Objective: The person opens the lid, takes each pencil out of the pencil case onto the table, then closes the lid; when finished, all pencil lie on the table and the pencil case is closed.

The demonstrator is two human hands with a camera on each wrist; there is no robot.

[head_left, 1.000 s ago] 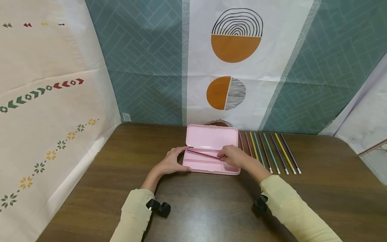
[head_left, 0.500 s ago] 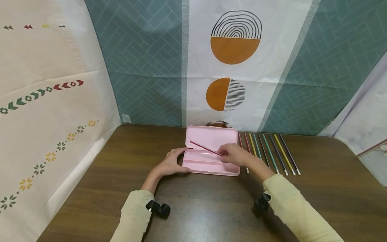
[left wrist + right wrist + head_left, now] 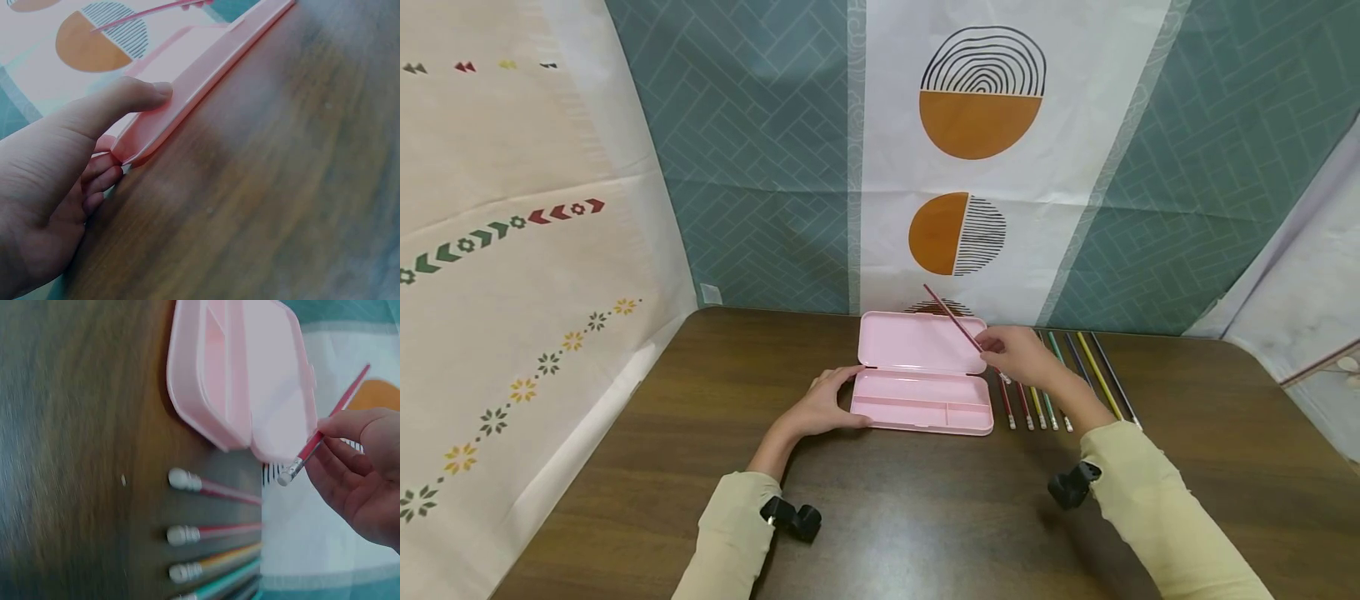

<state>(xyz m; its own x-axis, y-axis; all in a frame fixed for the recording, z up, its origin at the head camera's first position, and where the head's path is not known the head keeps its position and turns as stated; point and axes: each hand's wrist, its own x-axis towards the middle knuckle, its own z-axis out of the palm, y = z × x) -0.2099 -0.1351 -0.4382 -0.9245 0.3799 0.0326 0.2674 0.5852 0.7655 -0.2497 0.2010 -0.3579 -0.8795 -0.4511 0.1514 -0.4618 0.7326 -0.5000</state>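
Observation:
The pink pencil case [image 3: 917, 384] lies with its lid raised on the table; its divided tray holds nothing. My left hand [image 3: 823, 406] holds the case's left end, thumb [image 3: 147, 95] against the front wall and fingers round the far corner. Between the thumb and fingers of my right hand [image 3: 1021, 357] is a red pencil [image 3: 951, 313], pinched near its white eraser end. This pencil slants up to the left, raised in front of the lid [image 3: 917, 342], its other end overlapping the patterned cloth.
Several pencils, among them a yellow pencil [image 3: 1100, 375], lie side by side right of the case, erasers toward me. My right forearm hides part of that row. A patterned cloth [image 3: 760, 167] hangs behind the wooden table [image 3: 895, 508].
My right hand has lifted the red pencil out of the case's tray and carried it up and to the right. My left hand stays on the case.

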